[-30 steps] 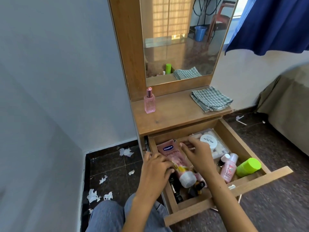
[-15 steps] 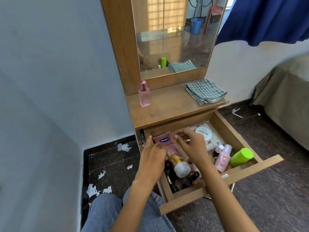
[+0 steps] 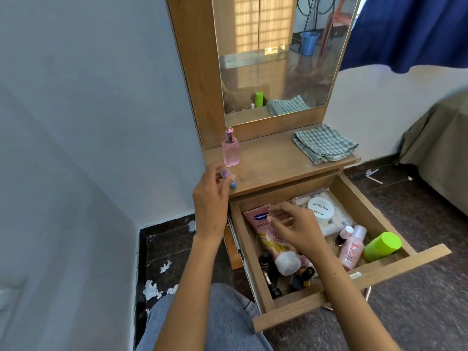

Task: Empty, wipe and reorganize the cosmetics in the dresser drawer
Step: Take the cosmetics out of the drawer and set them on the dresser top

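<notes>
We judge the emptying step is in hand: the drawer [image 3: 255, 269] stands pulled out and full, the pink Vaseline tube [image 3: 272, 239] lying at its left side under our right hand [image 3: 295, 229], whose fingers hang loosely spread just above it, holding nothing. Our left hand [image 3: 211, 198] pinches a small blue-capped bottle [image 3: 228, 178] at the worktop [image 3: 276, 163] edge, near the pink perfume bottle [image 3: 230, 149]. Next, set it upright and release.

left hand [image 3: 211, 198]: raised, fingertips pinching, apparently | right hand [image 3: 295, 228]: lower, forward, fingers loosely spread
</notes>
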Demonstrator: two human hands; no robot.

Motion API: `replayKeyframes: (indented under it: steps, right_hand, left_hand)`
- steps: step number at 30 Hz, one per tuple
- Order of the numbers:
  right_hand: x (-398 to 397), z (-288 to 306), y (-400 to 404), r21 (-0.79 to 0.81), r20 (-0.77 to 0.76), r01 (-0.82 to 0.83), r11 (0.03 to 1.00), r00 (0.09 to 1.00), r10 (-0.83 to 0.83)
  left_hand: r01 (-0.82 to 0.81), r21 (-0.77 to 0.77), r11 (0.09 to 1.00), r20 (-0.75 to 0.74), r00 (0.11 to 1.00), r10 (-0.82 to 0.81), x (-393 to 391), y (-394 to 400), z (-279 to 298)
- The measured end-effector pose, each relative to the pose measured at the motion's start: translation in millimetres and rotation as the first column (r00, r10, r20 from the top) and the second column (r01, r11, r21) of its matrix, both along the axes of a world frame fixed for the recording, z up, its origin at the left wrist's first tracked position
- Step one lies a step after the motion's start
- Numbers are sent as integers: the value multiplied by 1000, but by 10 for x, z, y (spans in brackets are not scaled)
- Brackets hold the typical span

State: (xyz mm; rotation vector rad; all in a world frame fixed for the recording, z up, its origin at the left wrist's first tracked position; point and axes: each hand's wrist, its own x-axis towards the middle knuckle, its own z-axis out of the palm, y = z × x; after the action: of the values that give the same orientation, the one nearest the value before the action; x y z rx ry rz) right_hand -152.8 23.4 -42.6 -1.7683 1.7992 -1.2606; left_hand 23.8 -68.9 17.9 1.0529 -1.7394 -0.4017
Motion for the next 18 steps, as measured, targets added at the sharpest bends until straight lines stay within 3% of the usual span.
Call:
replayKeyframes:
  steps: [6, 18]
  right_hand:
    - [-9, -8, -7, -8, -22, 7, 1000, 1000, -7]
    - [-8, 3, -16, 27, -70, -13, 1000, 997, 15]
  left_hand:
    - [-36, -16, 999, 144, 989, 38, -130, -333, -80]
    - [57, 59, 997, 58, 996, -61, -185, -386, -257]
